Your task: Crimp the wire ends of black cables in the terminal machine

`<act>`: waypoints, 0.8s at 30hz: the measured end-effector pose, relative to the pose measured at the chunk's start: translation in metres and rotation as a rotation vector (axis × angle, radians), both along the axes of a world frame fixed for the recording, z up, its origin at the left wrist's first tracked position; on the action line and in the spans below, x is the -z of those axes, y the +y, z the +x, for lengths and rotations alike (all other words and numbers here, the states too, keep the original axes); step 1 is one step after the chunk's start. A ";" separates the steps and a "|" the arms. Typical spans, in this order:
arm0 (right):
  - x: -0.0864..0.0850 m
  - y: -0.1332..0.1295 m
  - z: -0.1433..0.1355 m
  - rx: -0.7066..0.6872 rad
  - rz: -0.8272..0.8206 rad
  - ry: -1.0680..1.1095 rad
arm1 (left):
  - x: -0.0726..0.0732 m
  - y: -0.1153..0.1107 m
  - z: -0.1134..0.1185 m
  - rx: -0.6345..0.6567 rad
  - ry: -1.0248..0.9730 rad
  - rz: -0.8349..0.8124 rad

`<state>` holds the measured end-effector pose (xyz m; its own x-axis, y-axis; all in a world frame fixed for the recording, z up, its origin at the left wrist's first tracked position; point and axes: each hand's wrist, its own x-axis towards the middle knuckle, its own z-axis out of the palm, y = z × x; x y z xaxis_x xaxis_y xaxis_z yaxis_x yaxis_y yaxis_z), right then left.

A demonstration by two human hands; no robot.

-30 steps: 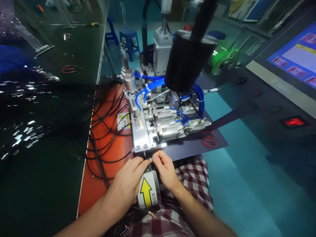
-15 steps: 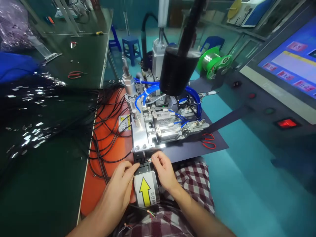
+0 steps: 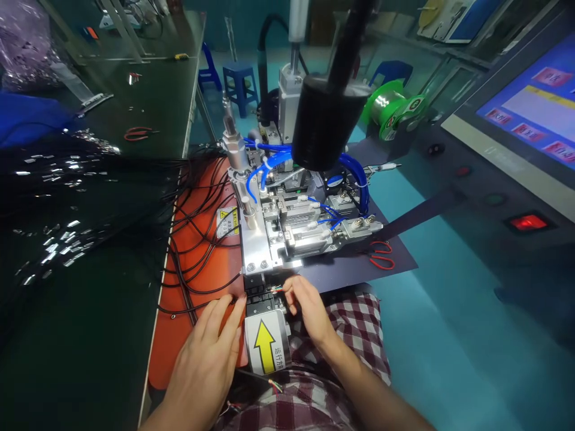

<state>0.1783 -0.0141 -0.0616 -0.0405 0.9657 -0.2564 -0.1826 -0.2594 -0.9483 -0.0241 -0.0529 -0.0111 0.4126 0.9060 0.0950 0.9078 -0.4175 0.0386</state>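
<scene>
In the head view, a thin black cable (image 3: 204, 307) runs over the orange surface into a small black clamp fixture (image 3: 260, 299) at the front of the machine. Coloured wire ends (image 3: 277, 290) stick out at the fixture's right side. My right hand (image 3: 309, 308) is closed in a pinch at the tips of these wires. Fingers outstretched, my left hand (image 3: 211, 338) lies beside the fixture's left side, its fingertips resting at the cable. A white label with a yellow arrow (image 3: 264, 347) sits just below the fixture.
The metal machine (image 3: 287, 215) with blue tubes stands ahead. Red-handled scissors (image 3: 381, 256) lie on the grey plate. At left is a bundle of black cables (image 3: 67, 197). A control panel (image 3: 507, 179) stands at right; another cable's stripped end (image 3: 275, 385) lies near my lap.
My right hand has shifted slightly right, leaving more of the coloured wires showing. My left hand has moved a little left and its fingers have spread flatter.
</scene>
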 end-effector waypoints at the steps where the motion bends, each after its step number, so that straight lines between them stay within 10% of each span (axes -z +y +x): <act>1: 0.002 -0.002 0.004 0.026 -0.013 0.003 | -0.001 -0.001 0.000 -0.002 0.001 0.003; 13: 0.006 -0.018 0.024 0.181 -0.122 -0.011 | -0.022 0.049 -0.004 0.043 -0.294 -0.085; 18: -0.009 -0.022 0.028 0.171 -0.101 -0.039 | -0.039 0.023 -0.008 0.336 -0.344 -0.392; 24: -0.033 -0.027 0.023 0.075 -0.033 -0.071 | -0.049 0.011 -0.002 0.178 -0.647 -0.721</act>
